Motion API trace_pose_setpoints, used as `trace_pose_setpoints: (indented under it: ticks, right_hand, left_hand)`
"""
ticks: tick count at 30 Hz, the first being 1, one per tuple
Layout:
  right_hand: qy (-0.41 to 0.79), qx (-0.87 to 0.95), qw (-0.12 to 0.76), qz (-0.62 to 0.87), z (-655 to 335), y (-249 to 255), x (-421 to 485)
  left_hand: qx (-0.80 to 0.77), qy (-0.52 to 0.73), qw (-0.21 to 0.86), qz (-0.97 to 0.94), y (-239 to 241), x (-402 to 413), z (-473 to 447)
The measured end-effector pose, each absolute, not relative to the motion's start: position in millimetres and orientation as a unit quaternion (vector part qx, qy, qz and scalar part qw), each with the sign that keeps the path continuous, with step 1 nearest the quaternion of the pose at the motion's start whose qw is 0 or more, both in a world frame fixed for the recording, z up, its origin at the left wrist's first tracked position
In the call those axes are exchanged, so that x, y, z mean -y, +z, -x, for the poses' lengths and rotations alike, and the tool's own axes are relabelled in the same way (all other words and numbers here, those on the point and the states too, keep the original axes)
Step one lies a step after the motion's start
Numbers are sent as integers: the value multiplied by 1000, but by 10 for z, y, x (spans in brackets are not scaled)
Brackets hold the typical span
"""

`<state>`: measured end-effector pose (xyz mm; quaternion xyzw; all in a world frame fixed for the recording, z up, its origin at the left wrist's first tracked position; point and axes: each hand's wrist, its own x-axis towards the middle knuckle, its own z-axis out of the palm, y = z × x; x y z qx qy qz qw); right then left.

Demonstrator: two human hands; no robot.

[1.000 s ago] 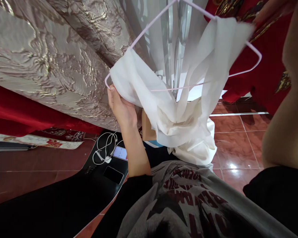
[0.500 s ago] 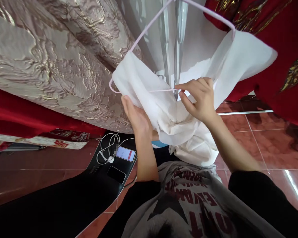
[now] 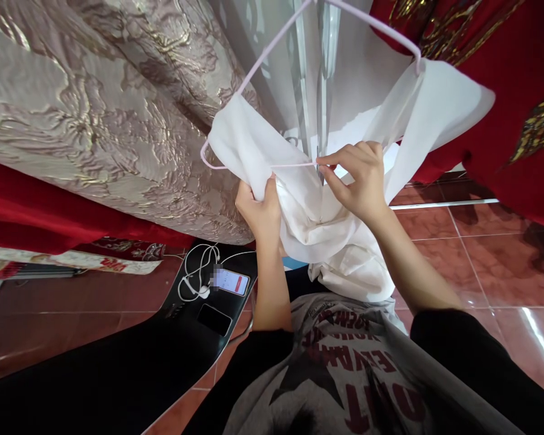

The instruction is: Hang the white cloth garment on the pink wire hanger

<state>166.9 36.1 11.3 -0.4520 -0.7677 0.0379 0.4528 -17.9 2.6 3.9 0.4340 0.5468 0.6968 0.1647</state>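
Note:
A white garment [image 3: 303, 223] of thin cloth hangs on a pale pink clothes hanger [image 3: 274, 45] in front of me. My left hand [image 3: 262, 208] is closed on the cloth at the left side, thumb up front and some fingers hidden behind the fold. The hanger's lower bar runs from its left corner across the garment's opening. My right hand [image 3: 360, 178] pinches this bar between thumb and index finger, the other fingers curled. The cloth drapes over the hanger's right shoulder and falls in folds toward my lap.
A beige brocade cloth [image 3: 131, 127] with metallic relief hangs at left, red cloth [image 3: 517, 121] with gold sequins at right. Metal poles [image 3: 325, 90] stand behind the hanger. On a black seat [image 3: 172, 338] lie two phones [image 3: 230, 282] and white earphones [image 3: 194, 284]. Red tiles [image 3: 503, 260] cover the floor.
My left hand has moved right and up, from lying stretched out against the cloth's left edge to gripping the cloth. My right hand and the hanger have shifted slightly left.

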Motion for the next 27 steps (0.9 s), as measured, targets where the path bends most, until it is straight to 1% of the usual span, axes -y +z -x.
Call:
trace_pose_setpoints:
  ticks: [5,6,11,15,16,19,22,26,27]
  right_hand:
    - [59,768,451,451,-1678,142,-364]
    - [64,770,449,448,-1686,149,-370]
    - [80,779,441,439,-1744,183,-398]
    - [90,783,430,440,-1795,230,-381]
    - [93,784,428,441,-1804,244,-372]
    - [98,787,422,440,-1815,273,-348]
    - [94,786,419,445,-1807,268,-337]
    - [89,782,428,444,-1790,247,-331]
    - [89,781,430,444,-1782,246,-331]
  left_hand:
    - [-550,718,180,-386,205,93,209]
    - [-541,725,197,-378,247,121,223]
    - [-446,709,386,-386,530,183,357]
    - [-395,684,455,-411,857,44,583]
    - [-383,684,458,-418,935,-8,652]
    - [-386,715,403,-420,1064,-135,834]
    - [-408,738,382,-379,926,-150,920]
    - [-426,768,367,-308,436,-62,848]
    - [-427,762,378,-305,320,-45,801]
